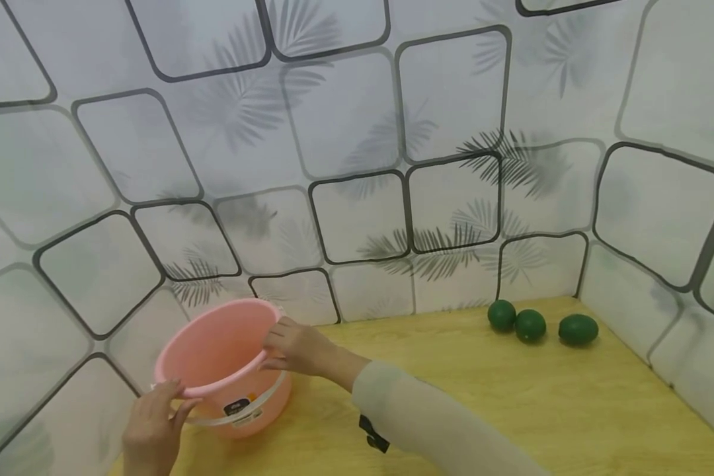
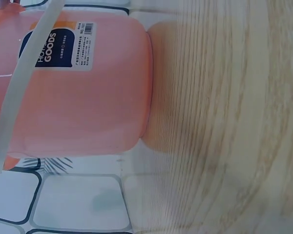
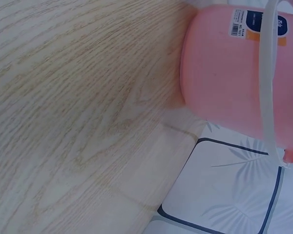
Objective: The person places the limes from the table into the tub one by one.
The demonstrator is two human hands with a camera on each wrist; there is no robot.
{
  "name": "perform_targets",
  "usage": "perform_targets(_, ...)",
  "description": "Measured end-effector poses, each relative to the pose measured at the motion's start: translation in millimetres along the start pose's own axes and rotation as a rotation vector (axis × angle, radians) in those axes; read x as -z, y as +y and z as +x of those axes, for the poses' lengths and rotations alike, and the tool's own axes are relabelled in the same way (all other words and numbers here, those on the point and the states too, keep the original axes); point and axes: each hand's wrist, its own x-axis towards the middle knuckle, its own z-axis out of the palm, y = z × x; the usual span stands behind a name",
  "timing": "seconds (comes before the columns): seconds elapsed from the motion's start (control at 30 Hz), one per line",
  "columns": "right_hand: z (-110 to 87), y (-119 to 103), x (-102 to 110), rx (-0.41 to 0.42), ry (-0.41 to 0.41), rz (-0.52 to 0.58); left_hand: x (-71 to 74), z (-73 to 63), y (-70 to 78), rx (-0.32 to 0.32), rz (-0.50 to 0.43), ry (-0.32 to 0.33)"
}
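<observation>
A pink plastic bucket (image 1: 279, 396) stands upright on the wooden table, its mouth tipped into view from above. My left hand (image 1: 151, 423) grips the rim at the near left, with the fingers over the edge and the thumb outside. On the right side, my right hand (image 1: 300, 347) holds the same rim between fingers and thumb. The white handle (image 3: 267, 83) hangs down across the front of the bucket. Behind it, a dark blue and orange label (image 2: 58, 46) sticks to the side. Both wrist views show the bucket's base at the tabletop.
Three dark green oval fruits lie at the back right: a left one (image 1: 502, 316), a middle one (image 1: 530, 325) and a right one (image 1: 578, 329). The yellowish wooden table (image 1: 452, 390) meets a patterned wall (image 1: 357, 132) behind the bucket and another at the right.
</observation>
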Motion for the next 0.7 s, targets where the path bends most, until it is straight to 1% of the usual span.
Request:
perform_targets(0.1, -4.0, 1.0, 1.8, -0.012, 0.045, 0.037, -1.9, 1.1, 3.6, -0.016, -0.028, 0.009)
perform_targets(0.27, -12.3, 1.4, 4.3, -0.047, 0.093, 0.077, -5.6, 0.2, 7.8, -0.032, -0.036, 0.02)
perform_targets(0.37, -16.2, 2.4, 5.2, -0.052, 0.11, 0.051, -8.1, -0.8, 10.0, -0.036, -0.041, 0.027)
perform_targets(0.47, -20.3, 3.8, 6.9, -0.032, 0.144, -0.002, -10.8, -0.3, 13.1, -0.042, -0.049, 0.037)
perform_targets(0.6, -24.5, 5.3, 9.4, 0.002, 0.192, -0.086, -13.6, 4.1, 18.4, -0.051, -0.071, 0.062)
perform_targets(0.7, -26.5, 6.2, 9.7, 0.016, 0.212, -0.114, -14.4, 9.4, 22.6, -0.048, -0.086, 0.088)
